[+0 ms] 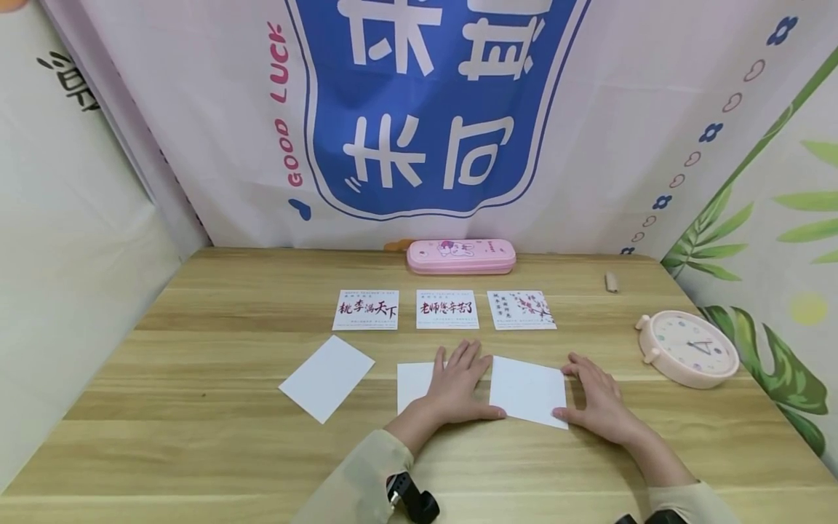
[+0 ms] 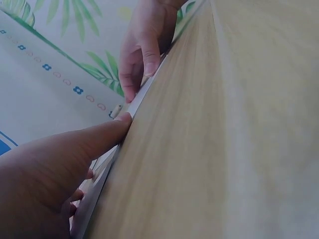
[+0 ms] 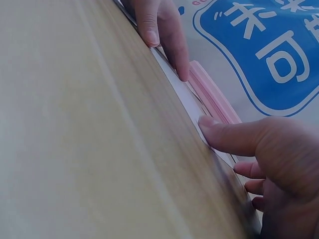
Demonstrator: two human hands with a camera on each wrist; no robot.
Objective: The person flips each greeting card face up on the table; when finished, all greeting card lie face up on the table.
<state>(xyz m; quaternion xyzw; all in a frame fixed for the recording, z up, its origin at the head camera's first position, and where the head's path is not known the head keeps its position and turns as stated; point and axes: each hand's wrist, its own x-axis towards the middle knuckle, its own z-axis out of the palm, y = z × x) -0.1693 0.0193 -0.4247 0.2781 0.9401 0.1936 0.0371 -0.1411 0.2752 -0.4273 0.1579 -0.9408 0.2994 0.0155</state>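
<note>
A plain white card lies flat on the wooden table between both hands. My left hand has its fingers spread, thumb by the card's lower left corner and fingertips near its upper left. Under that hand, a second white card is partly hidden. At the card's right edge, my right hand touches the lower corner with its thumb and the upper corner with a finger. Its thumb rests on the card's edge in the right wrist view. Farther left, a third white card lies turned at an angle.
Three printed cards with red designs, the left one, the middle one and the right one, lie in a row behind. A pink case stands at the back. On the right are a pink clock and a small beige object.
</note>
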